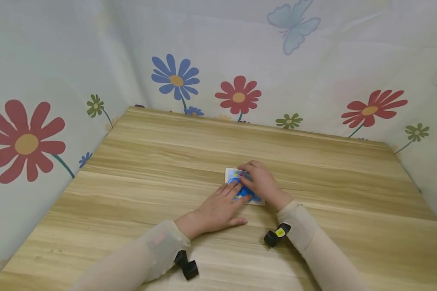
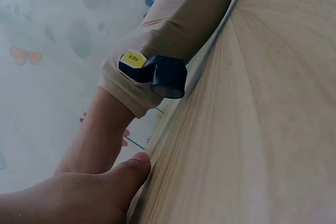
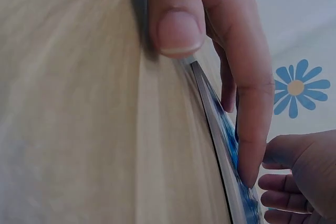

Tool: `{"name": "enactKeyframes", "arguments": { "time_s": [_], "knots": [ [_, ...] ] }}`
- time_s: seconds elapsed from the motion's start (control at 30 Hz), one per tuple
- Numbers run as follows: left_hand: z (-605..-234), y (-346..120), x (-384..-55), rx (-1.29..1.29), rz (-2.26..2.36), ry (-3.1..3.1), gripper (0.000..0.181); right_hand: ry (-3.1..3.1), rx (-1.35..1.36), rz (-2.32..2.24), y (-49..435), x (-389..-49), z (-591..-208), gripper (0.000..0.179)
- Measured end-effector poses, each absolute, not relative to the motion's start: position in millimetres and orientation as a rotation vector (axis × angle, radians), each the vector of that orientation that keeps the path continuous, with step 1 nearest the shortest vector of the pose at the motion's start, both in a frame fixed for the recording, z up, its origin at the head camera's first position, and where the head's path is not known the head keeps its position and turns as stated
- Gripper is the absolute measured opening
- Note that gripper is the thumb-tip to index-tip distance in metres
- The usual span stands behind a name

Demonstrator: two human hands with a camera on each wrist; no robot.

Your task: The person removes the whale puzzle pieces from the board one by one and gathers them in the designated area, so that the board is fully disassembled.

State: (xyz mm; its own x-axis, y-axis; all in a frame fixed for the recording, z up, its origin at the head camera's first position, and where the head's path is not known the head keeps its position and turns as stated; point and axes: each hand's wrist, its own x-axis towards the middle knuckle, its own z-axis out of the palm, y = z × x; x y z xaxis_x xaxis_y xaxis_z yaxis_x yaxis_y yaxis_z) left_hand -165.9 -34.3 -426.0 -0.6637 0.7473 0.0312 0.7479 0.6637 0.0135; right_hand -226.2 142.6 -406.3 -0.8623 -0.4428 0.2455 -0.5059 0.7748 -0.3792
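Lying under left hand [image 1: 217, 211], card [image 1: 246, 192] shows thickness only in right wrist view

Picture board [image 1: 245, 190], one. Small, thin, four-sided, with pale border and straight edges. Face printed mainly in blue, light to strong, with small yellow-green and pink spots towards the far left corner; full design hidden. Side edge greyish, with a dark line along its base. Lies flat, picture up, set slightly askew, near the middle of the wood-grain surface [image 1: 149, 169]. Partly covered by left hand [image 1: 216, 210] and right hand [image 1: 264, 182].
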Motion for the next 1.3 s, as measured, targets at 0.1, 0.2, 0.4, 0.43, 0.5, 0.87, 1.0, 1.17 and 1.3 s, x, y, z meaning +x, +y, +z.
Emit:
{"name": "enactKeyframes", "arguments": {
  "time_s": [0.1,0.2,0.4,0.43,0.5,0.87,1.0,1.17,1.3],
  "knots": [
    [-426.9,-34.1,-166.1,-1.281,-0.033,-2.848,0.065,-2.838,0.752,0.656,141.3,-227.9,-407.0,0.028],
    [-427.1,-34.3,-165.8,-1.283,-0.023,-2.839,0.064,-2.860,0.740,0.649,139.9,-229.3,-406.8,0.027],
    [-427.3,-34.7,-164.6,-1.278,-0.032,-2.824,0.064,-2.911,0.731,0.603,135.5,-230.1,-402.9,0.025],
    [-427.0,-34.7,-164.4,-1.277,-0.037,-2.824,0.063,-2.921,0.733,0.594,134.6,-230.4,-402.1,0.025],
    [-427.2,-34.6,-164.3,-1.277,-0.048,-2.820,0.063,-2.944,0.728,0.580,133.3,-231.2,-401.1,0.024],
    [-425.6,-34.0,-164.7,-1.277,-0.046,-2.846,0.063,-2.991,0.716,0.555,129.9,-235.6,-397.9,0.017],
    [-425.1,-34.1,-164.9,-1.280,-0.048,-2.847,0.062,-3.004,0.717,0.541,129.6,-235.1,-395.6,0.018],
    [-424.3,-34.3,-164.6,-1.283,-0.052,-2.847,0.062,-3.018,0.722,0.541,129.6,-235.4,-395.3,0.019],
    [-423.7,-34.6,-164.3,-1.285,-0.059,-2.837,0.061,-3.017,0.730,0.560,129.9,-236.2,-396.4,0.019]
  ]
}}
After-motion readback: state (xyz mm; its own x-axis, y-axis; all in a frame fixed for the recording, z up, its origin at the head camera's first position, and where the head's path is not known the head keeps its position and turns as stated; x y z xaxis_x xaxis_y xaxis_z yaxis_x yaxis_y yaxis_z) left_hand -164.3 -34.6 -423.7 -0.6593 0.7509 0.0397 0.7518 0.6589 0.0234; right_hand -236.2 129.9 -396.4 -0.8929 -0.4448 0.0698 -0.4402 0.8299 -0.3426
